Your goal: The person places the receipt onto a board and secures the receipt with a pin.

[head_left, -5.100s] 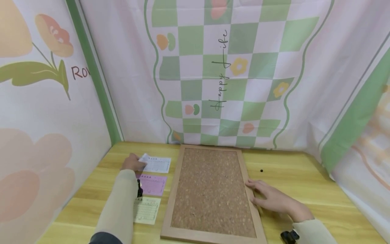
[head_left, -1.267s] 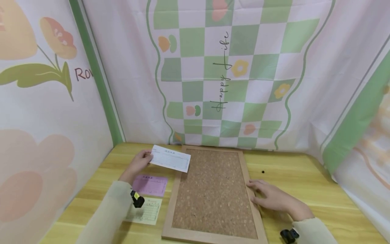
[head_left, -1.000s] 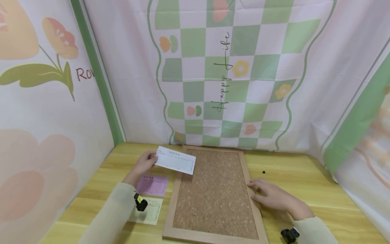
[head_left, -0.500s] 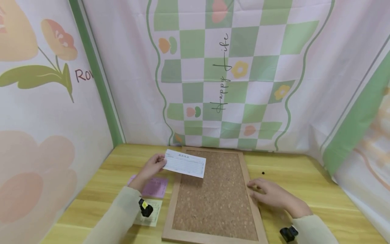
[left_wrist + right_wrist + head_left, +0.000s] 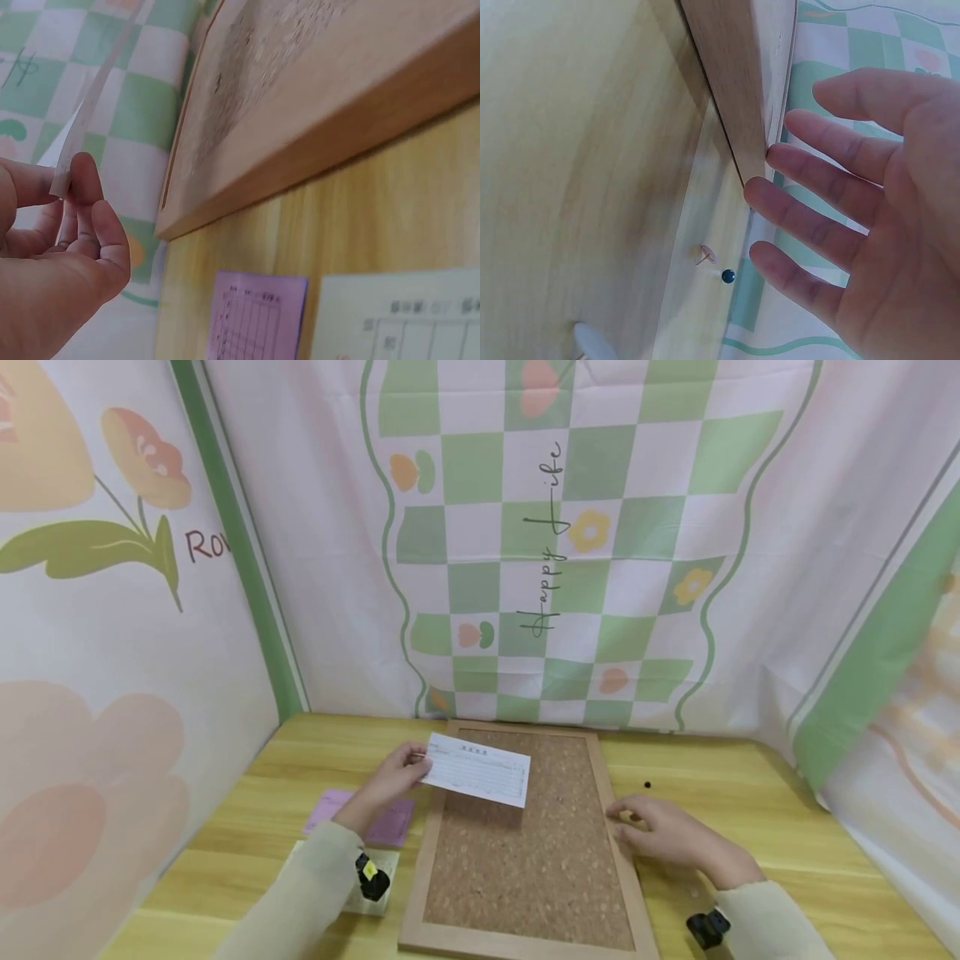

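My left hand (image 5: 390,781) pinches the left end of a white printed paper slip (image 5: 480,770) between thumb and fingers. The slip hangs tilted over the upper left part of a wood-framed cork board (image 5: 532,877), casting a shadow on it. In the left wrist view the same slip appears nearly edge-on. My right hand (image 5: 675,835) has its fingertips at the board's right frame edge, with fingers spread and relaxed in the right wrist view. A purple slip (image 5: 259,307) and a pale yellow slip (image 5: 420,300) lie left of the board, partly covered by my left arm.
On the wooden table (image 5: 750,810), right of the board, lie small tacks: a dark round-headed one (image 5: 728,276), a pinkish one (image 5: 707,255) and a white one (image 5: 594,343). A checked curtain (image 5: 555,527) stands behind the board.
My left hand has lifted the white slip off the table at the left and carried it rightward over the cork board. The right hand has stayed beside the frame.
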Demonstrator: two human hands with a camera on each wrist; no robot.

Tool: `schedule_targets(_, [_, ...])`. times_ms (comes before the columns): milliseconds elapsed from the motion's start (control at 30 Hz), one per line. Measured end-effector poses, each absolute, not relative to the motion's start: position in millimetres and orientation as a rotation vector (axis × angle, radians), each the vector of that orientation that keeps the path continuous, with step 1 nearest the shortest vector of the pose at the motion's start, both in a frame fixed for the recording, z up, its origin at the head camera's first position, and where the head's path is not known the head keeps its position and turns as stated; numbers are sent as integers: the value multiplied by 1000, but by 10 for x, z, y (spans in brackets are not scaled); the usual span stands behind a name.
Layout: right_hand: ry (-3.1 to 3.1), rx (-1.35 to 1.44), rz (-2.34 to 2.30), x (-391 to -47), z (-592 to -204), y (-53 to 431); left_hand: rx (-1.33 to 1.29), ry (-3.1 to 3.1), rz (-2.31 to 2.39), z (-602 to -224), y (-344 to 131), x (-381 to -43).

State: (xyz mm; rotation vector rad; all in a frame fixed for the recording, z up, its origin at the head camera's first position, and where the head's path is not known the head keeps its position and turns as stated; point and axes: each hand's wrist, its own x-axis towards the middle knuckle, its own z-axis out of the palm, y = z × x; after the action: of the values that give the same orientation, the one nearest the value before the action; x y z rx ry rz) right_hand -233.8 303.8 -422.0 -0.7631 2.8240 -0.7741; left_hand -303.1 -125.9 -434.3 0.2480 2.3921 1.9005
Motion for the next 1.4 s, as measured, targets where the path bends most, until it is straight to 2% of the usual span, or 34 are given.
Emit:
schedule_targets(533, [2853,-758,-799,-2417,-4171,2899,331,2356,1872,-4394,-1035,-2980])
schedule_targets(933, [2872,-806,-808,-2444,-4132,2713,266,2287,1913,-4406,-922,-2902])
schedule_targets(1400, [2876,-679,-944,-2477,-4125,2584,282,2305,1827,-4477,-794,-2926])
